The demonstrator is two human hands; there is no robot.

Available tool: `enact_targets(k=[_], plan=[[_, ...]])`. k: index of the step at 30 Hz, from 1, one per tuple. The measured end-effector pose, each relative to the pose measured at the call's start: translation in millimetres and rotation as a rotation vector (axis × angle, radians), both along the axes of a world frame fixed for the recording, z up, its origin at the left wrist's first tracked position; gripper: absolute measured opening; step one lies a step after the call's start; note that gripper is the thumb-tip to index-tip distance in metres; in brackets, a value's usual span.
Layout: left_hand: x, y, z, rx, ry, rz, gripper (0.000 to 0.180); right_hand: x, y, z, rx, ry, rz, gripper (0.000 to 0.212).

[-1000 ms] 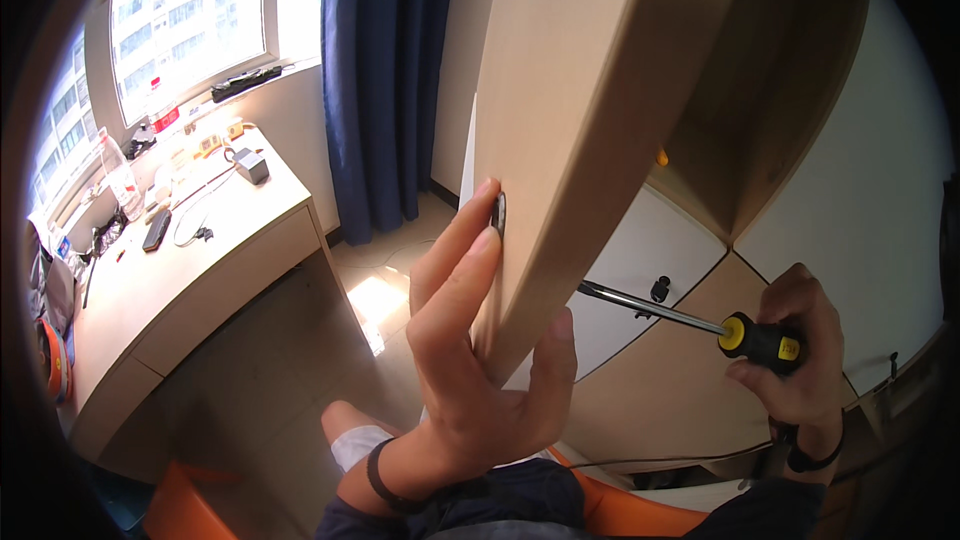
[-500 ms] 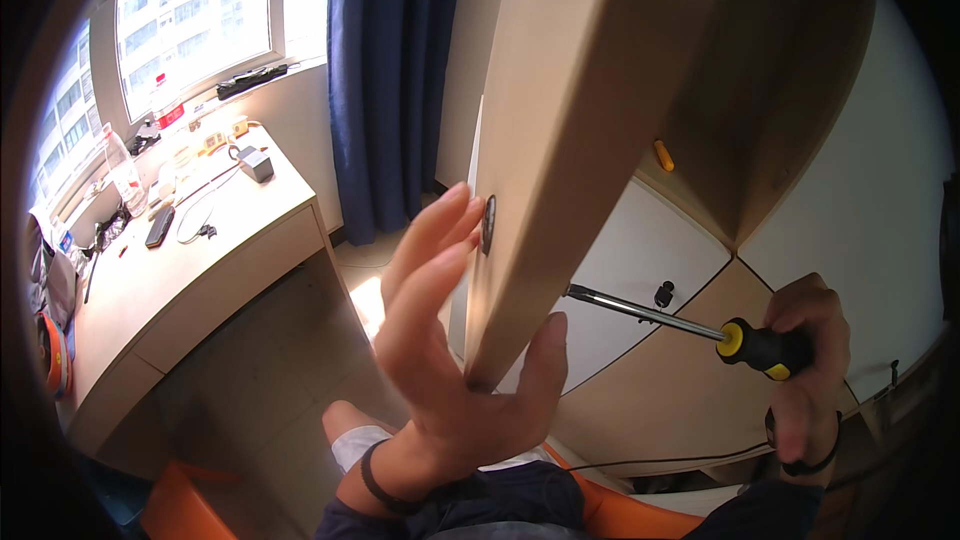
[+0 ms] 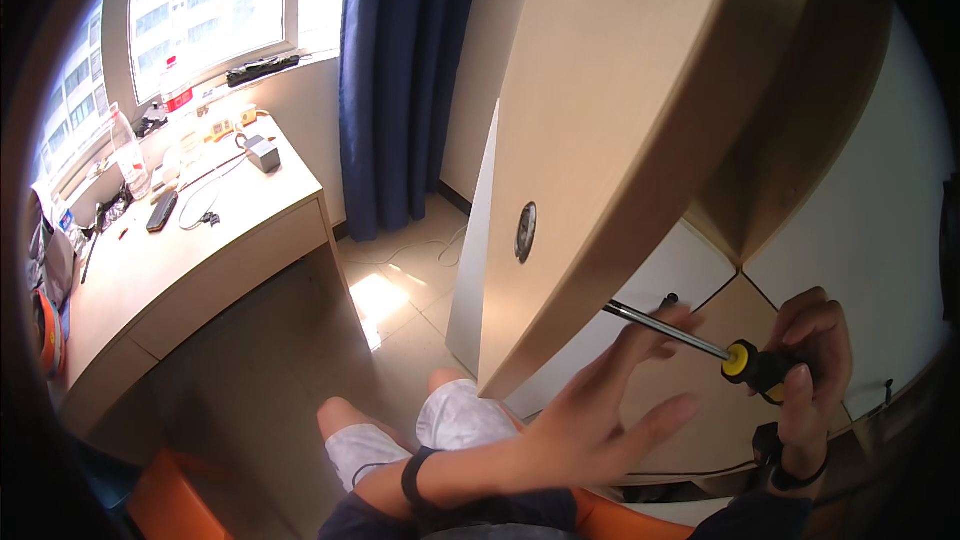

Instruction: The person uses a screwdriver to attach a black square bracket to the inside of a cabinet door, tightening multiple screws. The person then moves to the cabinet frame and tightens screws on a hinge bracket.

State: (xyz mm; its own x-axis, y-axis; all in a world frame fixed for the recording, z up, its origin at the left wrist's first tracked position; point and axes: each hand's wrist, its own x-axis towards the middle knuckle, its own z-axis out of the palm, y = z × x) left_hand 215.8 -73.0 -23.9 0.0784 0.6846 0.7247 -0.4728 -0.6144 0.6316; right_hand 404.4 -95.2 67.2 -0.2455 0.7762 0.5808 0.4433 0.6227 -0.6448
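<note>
My right hand point(image 3: 815, 355) is wrapped round the black and yellow handle of a screwdriver point(image 3: 670, 328). Its metal shaft points left, and the tip meets or passes behind the edge of a light wooden door point(image 3: 590, 120), so I cannot see what it touches. Fingers apart, my left hand point(image 3: 600, 420) holds nothing. Its fingertips are close to the shaft; whether they touch it I cannot tell. On the door's broad face sits an oval metal lock fitting point(image 3: 525, 232). A small black knob point(image 3: 671, 299) shows on the white panel behind the shaft.
To the left, a desk point(image 3: 230, 270) carries a black adapter point(image 3: 262, 153), cables and plastic bottles point(image 3: 128, 150). A blue curtain point(image 3: 395, 90) hangs beside the window. White cabinet panels point(image 3: 850, 210) stand to the right. An orange chair point(image 3: 180, 500) is at the lower left.
My left hand has left the door's edge beside the lock fitting and moved right, under the screwdriver's shaft. The door appears farther right, turned to show more of its face. My right hand keeps the screwdriver.
</note>
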Motion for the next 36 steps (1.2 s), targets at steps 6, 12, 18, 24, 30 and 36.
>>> enact_targets(k=[6,12,18,24,30,36], plan=[[4,23,16,0.168,-0.122,-0.424,0.021,-3,-1,3,-0.079,0.119,0.043,0.055],[5,22,21,0.125,-0.221,-0.356,0.010,14,-1,-13,0.113,0.132,0.000,0.072],[1,23,14,0.109,-0.402,-0.309,0.015,49,-3,-50,0.284,0.007,-0.031,0.060],[-11,22,16,0.121,-0.365,-0.257,0.014,47,-3,-42,0.419,-0.186,-0.024,0.052],[-70,-3,-4,0.184,0.245,0.299,0.024,35,-11,-43,0.416,-0.172,-0.181,0.062],[-119,-18,-12,0.563,-0.009,1.188,0.028,16,-23,-30,0.513,-0.203,-0.309,0.064]])
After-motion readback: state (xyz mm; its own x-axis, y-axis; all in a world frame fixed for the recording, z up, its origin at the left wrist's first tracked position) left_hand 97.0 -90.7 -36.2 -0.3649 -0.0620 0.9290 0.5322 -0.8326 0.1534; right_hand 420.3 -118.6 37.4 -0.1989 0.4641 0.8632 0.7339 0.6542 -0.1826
